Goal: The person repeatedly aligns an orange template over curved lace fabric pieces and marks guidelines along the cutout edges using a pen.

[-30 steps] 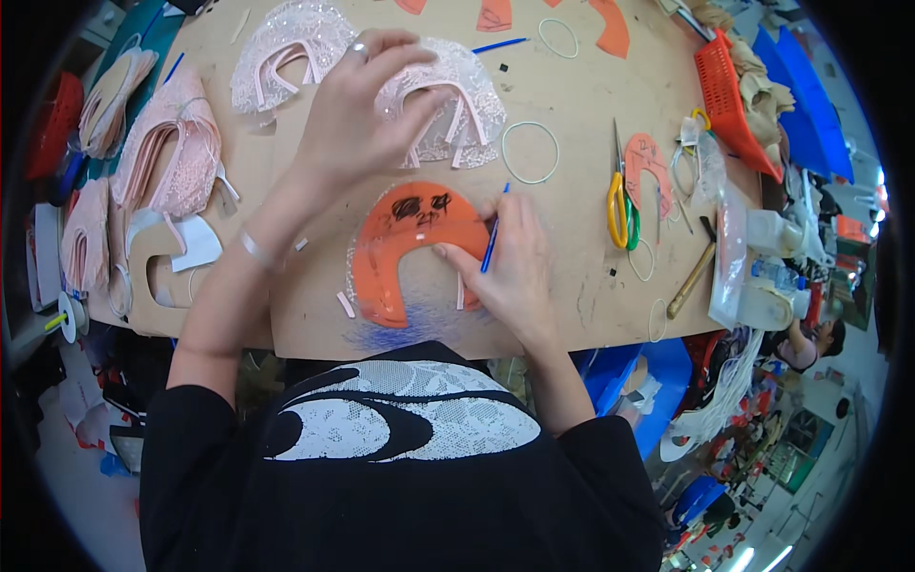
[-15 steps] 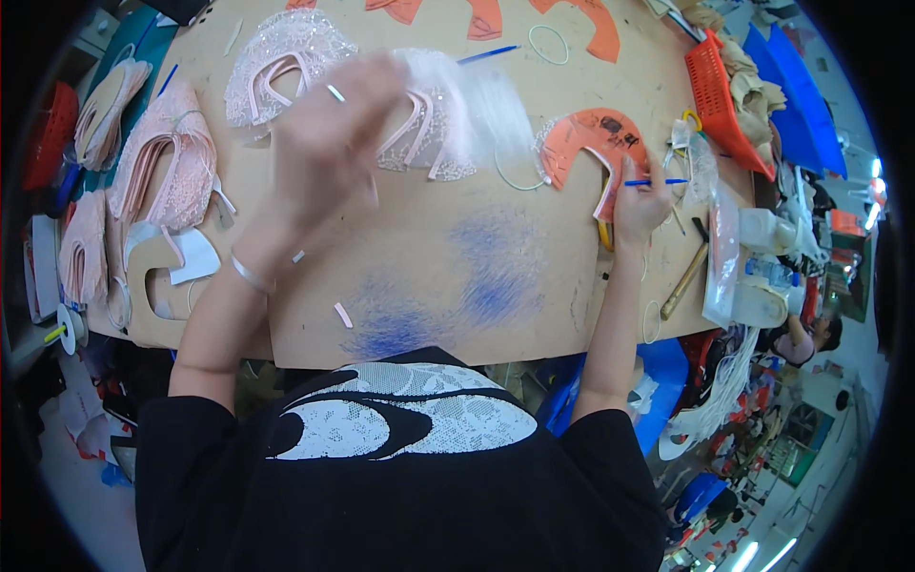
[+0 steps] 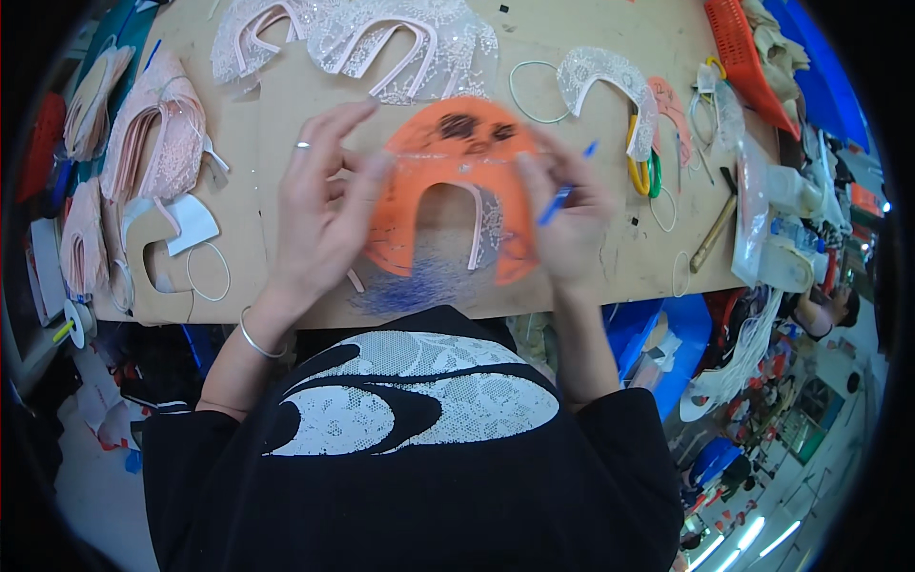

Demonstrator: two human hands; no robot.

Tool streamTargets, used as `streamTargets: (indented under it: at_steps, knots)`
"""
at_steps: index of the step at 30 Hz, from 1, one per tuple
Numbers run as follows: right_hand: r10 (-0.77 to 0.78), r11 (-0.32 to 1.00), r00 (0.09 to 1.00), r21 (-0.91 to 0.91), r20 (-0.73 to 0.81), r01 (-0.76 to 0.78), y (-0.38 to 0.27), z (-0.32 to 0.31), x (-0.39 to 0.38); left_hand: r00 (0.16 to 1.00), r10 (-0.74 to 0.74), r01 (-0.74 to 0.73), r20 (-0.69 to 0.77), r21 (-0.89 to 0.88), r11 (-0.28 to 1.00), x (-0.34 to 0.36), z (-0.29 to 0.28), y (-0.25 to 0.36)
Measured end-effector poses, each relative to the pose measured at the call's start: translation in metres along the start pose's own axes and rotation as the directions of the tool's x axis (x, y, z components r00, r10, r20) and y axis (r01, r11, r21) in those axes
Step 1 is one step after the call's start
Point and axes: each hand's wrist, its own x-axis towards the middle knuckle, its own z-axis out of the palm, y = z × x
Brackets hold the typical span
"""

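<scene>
An orange horseshoe template [image 3: 404, 217] with black markings lies in the middle over a lace piece [image 3: 488, 214] with pink trim along its inner curve. My left hand [image 3: 321, 205] has its thumb on the template's left edge, its fingers curved. My right hand [image 3: 569, 219], blurred, grips the template's right edge with a blue pen [image 3: 556, 203] held in it. Blue scribbles [image 3: 399, 296] mark the brown table surface [image 3: 253, 272] below. A pale lace horseshoe [image 3: 596, 76] lies at the upper right, over yellow and green scissors handles [image 3: 655, 177].
Stacked pink pieces [image 3: 157, 129] are at the left; two lace pieces [image 3: 457, 52] lie at the back. A red basket [image 3: 748, 62], a hammer-like tool [image 3: 706, 243], white containers [image 3: 791, 195] and a blue bin [image 3: 667, 348] are at the right. A person [image 3: 818, 310] works beyond.
The orange template has moved from the right back to the middle, with both hands now at it. A pale lace piece now lies by the scissors at the upper right.
</scene>
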Motion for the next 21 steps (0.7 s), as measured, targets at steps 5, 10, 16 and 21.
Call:
streamTargets:
  at_steps: [5,10,16,21]
  knots:
    - [-0.19,0.915,0.981,-0.366,-0.024,0.169,0.01,0.028,-0.017,0.91,0.406,-0.39,0.077,0.489,0.78,-0.003,0.014,-0.037]
    - [-0.356,0.642,0.917,-0.665,0.183,0.382,0.015,0.017,-0.024,0.93,0.361,-0.355,0.074,0.445,0.822,0.001,0.017,-0.04]
    - [-0.242,0.856,0.964,-0.445,0.108,0.264,0.016,0.018,-0.02,0.922,0.382,-0.369,0.06,0.424,0.827,0.004,0.02,-0.039]
    - [0.137,0.944,0.964,0.266,0.226,-0.196,0.007,-0.031,0.023,0.957,0.281,-0.286,0.079,0.434,0.854,0.0,0.017,-0.034]
